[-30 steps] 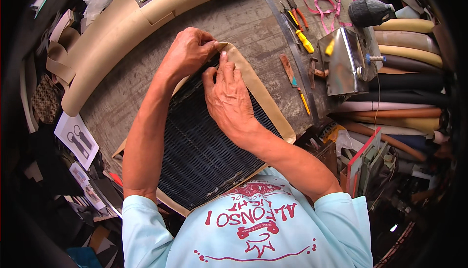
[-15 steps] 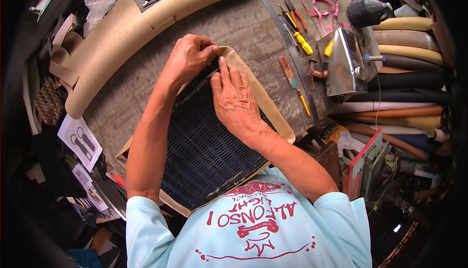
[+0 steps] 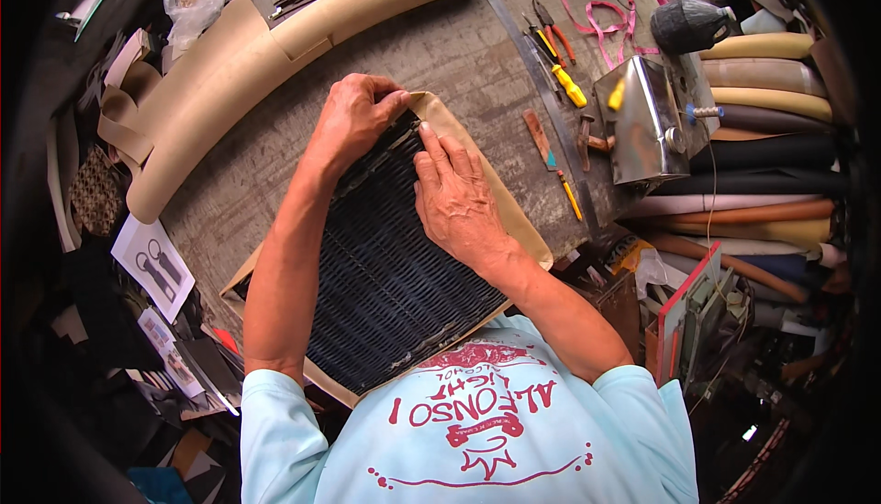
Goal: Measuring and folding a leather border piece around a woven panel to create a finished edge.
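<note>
A black woven panel (image 3: pixel 395 265) lies aslant before me, partly over the table's edge and close to my shirt. Tan edging material (image 3: pixel 500 188) runs along its sides. At the far corner my left hand (image 3: pixel 353 123) is closed, thumb and fingers pinching the tan edging; the fingertips are partly hidden. My right hand (image 3: pixel 463 197) rests palm down over the panel's right side. Its fingers are stretched out, and the index fingertip touches the inner border of the edging just below that corner. My left forearm covers part of the panel's left side.
Large rolls of tan sheet (image 3: pixel 211 128) lie along the table's (image 3: pixel 413 36) far left. To the right are a yellow screwdriver (image 3: pixel 571 87), red-handled pliers (image 3: pixel 555 32), a hammer (image 3: pixel 587 142), a knife (image 3: pixel 540 137) and a metal can (image 3: pixel 638 119). Rolled materials (image 3: pixel 762 151) are stacked beyond.
My right hand has slid slightly toward me and right, its index finger now straighter. The left hand has shifted a little nearer, still pinching at the corner.
</note>
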